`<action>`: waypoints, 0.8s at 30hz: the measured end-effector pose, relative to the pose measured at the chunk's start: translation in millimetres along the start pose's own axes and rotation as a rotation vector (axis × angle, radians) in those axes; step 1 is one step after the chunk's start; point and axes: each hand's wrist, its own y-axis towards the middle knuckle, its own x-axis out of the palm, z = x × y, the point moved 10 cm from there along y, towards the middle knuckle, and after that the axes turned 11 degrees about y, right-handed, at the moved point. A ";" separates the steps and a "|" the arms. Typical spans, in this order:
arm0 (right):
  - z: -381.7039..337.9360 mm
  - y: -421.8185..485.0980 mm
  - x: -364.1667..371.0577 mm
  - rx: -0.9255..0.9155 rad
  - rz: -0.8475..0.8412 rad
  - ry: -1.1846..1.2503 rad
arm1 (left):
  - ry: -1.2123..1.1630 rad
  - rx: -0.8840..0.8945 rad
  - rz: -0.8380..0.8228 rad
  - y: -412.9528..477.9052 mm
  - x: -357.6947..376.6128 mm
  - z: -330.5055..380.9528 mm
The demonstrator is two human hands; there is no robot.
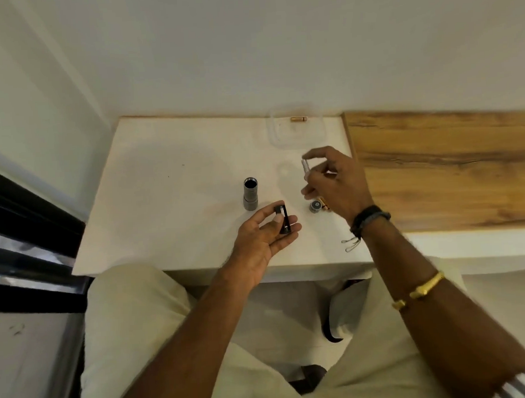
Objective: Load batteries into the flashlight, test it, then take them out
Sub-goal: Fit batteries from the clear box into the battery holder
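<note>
The flashlight (250, 196) stands upright on the white table (169, 185) with its open end up, dark inside, apart from both hands. The left hand (266, 238) lies palm up and half open, cradling a black battery holder (282, 220) loosely across the fingers, thumb not pressing on it. The right hand (334, 179) is above the table, pinching a battery (305, 166) between fingertip and thumb; the picture is blurred there, so which end faces down cannot be told. Below that hand the round end cap (315, 206) sits on the table, with what looks like another battery (324, 204) just beside it. One more battery (298, 119) lies in a clear tray (296, 136) at the back.

Several things could go wrong from here. The holder rests unclamped, so pushing a battery against its spring could tip it out of the palm. The battery could go in the wrong way round, and the light would then fail the test. The pinch on the battery is light, so it may slip and roll; the table edge is near. The standing flashlight is narrow and a passing wrist could knock it over. The cap is round too and may roll if brushed by the hand above it. The loose cord (352, 244) hanging from the right wrist could drag across small parts
</note>
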 end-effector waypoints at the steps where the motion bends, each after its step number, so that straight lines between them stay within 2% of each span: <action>1: 2.9 -14.5 -1.6 0.013 0.016 0.038 | 0.007 0.003 0.000 -2.3 -0.7 -0.2; 4: 12.8 -52.1 -3.8 0.043 0.050 0.105 | 0.035 0.014 0.001 -7.9 -4.9 -0.6; 7: 19.3 -74.9 -2.1 0.037 0.065 0.071 | 0.077 0.020 -0.006 -12.8 -8.4 -2.8; 17: 20.3 -103.1 3.9 0.045 0.069 0.057 | 0.087 0.009 -0.058 -24.2 -7.9 -9.7; 24: -1.7 -107.8 15.0 -0.100 0.006 -0.134 | 0.144 0.016 -0.068 -28.6 -10.3 -9.6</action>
